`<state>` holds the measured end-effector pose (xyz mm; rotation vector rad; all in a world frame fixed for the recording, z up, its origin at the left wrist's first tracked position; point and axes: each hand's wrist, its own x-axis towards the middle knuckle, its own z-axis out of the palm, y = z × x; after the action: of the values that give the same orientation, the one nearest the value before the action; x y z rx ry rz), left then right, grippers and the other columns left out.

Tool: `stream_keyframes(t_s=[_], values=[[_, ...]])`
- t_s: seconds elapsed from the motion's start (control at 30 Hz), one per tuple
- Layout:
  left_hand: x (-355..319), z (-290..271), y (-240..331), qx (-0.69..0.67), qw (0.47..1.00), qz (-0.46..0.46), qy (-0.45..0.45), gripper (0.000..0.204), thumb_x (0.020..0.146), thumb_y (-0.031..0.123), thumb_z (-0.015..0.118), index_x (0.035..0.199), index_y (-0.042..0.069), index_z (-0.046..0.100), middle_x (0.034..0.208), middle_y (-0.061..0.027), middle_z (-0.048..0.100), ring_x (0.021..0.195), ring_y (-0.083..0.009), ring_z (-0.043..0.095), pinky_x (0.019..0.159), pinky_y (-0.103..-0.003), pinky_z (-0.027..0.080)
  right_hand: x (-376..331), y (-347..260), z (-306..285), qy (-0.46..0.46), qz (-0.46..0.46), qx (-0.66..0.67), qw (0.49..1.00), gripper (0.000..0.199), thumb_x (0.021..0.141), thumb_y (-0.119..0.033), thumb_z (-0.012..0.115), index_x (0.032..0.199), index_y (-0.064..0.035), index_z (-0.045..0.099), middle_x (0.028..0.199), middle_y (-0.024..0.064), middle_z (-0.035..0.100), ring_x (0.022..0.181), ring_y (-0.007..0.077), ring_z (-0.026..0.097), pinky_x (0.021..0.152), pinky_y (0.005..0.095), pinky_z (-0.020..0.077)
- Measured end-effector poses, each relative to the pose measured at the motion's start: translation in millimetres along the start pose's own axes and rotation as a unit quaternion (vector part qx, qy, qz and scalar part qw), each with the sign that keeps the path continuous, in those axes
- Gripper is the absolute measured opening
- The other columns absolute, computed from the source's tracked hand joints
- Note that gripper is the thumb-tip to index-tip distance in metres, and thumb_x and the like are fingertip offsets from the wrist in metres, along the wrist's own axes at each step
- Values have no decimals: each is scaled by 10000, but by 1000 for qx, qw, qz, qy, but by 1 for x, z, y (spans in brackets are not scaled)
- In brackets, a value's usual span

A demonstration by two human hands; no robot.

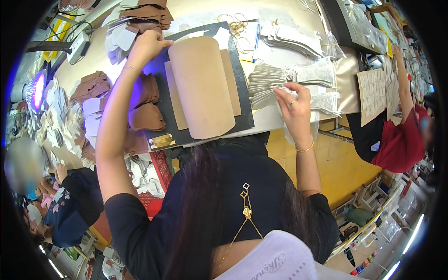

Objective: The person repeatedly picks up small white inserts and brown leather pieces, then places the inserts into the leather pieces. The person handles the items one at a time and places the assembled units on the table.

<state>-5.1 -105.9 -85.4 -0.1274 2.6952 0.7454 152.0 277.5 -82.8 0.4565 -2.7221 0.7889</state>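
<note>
A tan curved board (200,88), rounded like a half-cylinder, sits on a flat tan sheet over a black mat (245,105). My left hand (150,46) reaches to its far left corner, fingers drawn together; what they may hold is too small to make out. Beside that hand lies a stack of brown and white cut pieces (140,23). To the right of the mat, grey-white cut pieces (268,86) are spread in a fan. My right hand (296,105) is at their right side, thumb and fingertips brought together against them; anything pinched there is hidden.
More brown pieces (147,116) lie left of the mat, near a lit lamp (39,88). Further grey-white pieces (291,39), a blue pen (256,42) and gold cords (238,28) lie at the back. Co-workers sit at both sides; one in red (403,144).
</note>
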Motion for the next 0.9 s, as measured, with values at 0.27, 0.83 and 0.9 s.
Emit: stream_keyframes(t_s=[0.27,0.83,0.9], values=[[-97,-25,-47,-66,985,20,160,258,885,205,661,1063,21,693,858,-74,675,744,-123,622,674,-271,498,-25,33,20,-70,-176,-114,975,473,723,-39,658,1170,-194,668,1199,38,586,1045,213,551,914,377,396],[-183,17,-54,37,952,-65,298,259,830,193,701,1017,14,698,970,-143,646,894,-302,633,801,-375,499,-22,34,23,-62,-227,-100,967,282,736,-21,715,969,-137,607,1072,7,601,1059,201,574,982,421,362],[-182,19,-51,28,948,-67,311,233,823,185,706,977,11,697,937,-141,641,872,-306,629,782,-383,497,-15,29,16,-86,-228,-116,963,252,741,-35,702,934,-139,578,1054,0,602,1045,193,577,956,416,361]])
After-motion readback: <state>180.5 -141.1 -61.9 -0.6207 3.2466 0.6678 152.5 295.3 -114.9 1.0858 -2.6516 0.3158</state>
